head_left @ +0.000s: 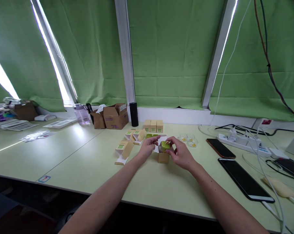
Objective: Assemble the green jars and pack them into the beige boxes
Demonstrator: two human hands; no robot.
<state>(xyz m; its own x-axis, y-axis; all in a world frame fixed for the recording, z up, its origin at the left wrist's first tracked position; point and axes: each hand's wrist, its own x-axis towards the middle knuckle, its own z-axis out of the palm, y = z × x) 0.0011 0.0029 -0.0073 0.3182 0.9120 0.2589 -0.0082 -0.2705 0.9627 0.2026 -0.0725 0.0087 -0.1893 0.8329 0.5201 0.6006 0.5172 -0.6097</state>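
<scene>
Pinched in my right hand (179, 152) is a small green candle (164, 146) with a pale wick-like loop on top, right above a small kraft box (163, 158). The box stands upright with its top open and a white inner flap raised behind it. My left hand (148, 148) is at the box's left side, index finger stretched out towards the flap. Whether it touches the flap is unclear. More green pieces (154, 135) sit just behind my left hand, partly hidden by it.
Opened kraft boxes (124, 148) lie left of my hands; three closed ones (153, 125) stand behind. Clear cups with yellow centres (189, 139) are at the right. Phones (245, 178), a power strip (244, 144) and cables fill the right side. Cardboard cartons (116, 116) and a black cylinder (133, 114) stand along the wall.
</scene>
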